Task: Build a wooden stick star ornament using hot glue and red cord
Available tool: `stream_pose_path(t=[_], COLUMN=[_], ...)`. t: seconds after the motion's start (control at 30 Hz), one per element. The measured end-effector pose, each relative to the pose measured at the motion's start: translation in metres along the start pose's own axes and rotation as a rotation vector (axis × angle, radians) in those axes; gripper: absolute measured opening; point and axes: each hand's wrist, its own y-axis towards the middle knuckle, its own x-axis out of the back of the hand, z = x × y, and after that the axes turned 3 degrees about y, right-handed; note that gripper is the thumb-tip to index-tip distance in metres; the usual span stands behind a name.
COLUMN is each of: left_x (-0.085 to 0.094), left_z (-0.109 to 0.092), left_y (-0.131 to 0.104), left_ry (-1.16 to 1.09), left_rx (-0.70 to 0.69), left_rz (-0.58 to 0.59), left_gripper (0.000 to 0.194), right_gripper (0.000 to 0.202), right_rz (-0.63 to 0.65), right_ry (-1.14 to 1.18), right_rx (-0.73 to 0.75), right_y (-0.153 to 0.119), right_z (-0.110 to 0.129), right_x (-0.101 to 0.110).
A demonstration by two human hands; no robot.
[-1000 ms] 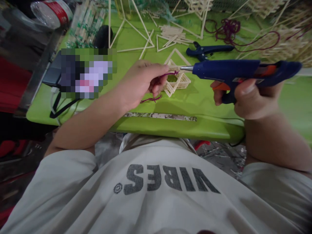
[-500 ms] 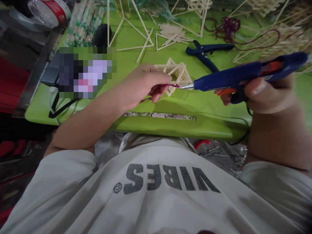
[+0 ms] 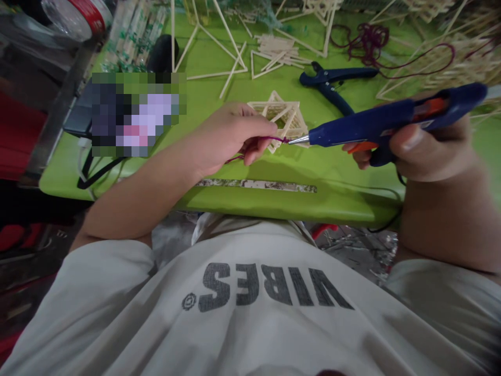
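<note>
Purple cord, limp and light, sits pinched near its end in the left hand; the right hand grips a glue gun, nozzle touching the tip.

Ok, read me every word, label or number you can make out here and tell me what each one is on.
"VIBES", with a small round smiley mark after it, upside down to the camera: on the grey shirt.
Red label on the plastic bottle: too blurred to read.
Green print on the wrapped stick packets: too small to read.
Blue glue gun: no readable text.
</note>
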Motion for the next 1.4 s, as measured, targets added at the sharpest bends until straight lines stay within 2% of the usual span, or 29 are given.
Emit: stream_pose_path(t=[0.17, 0.43, 0.6, 0.73, 0.83, 1.0, 1.1, 1.2, 1.4], left_x=[0.001, -0.004, -0.002, -0.002, -0.002, -0.004, -0.007, -0.009, -0.008], left_z=[0.005, -0.002, -0.002, -0.002, -0.002, -0.002, -0.004, -0.005, -0.001], left_y=[0.003, 0.001, 0.001, -0.001, -0.002, -0.003, -0.004, -0.005, -0.002], left_ry=[-0.019, 0.038, -0.027, -0.056, -0.058, -0.050, -0.079, -0.053, -0.067], left_rx=[-0.013, -0.008, -0.037, -0.058, -0.062, -0.064, -0.078, -0.079, -0.089], left_rz=[0.047, 0.070, 0.141, 0.153, 0.132, 0.066, 0.059, 0.030, -0.018], left_gripper=[0.052, 0.051, 0.049, 0.049, 0.048, 0.041, 0.042, 0.043, 0.034], right_gripper=[0.033, 0.040, 0.045, 0.040, 0.033, 0.041, 0.039, 0.037, 0.047], right_rz=[0.081, 0.034, 0.013, 0.022, 0.000, -0.020, -0.035, -0.087, -0.193], right_ry=[0.030, 0.051, 0.050, 0.064, 0.062, 0.010, 0.000, 0.008, 0.022], right_rx=[0.032, 0.017, -0.015, 0.007, 0.021, 0.016, 0.022, 0.020, 0.035], right_y=[0.001, 0.005, 0.006, 0.004, 0.002, 0.002, 0.002, 0.003, 0.005], right_z=[-0.004, -0.001, -0.001, 0.000, 0.001, 0.000, 0.002, 0.005, 0.003], right_x=[0.002, -0.006, -0.005, -0.004, -0.005, -0.004, -0.005, -0.009, -0.012])
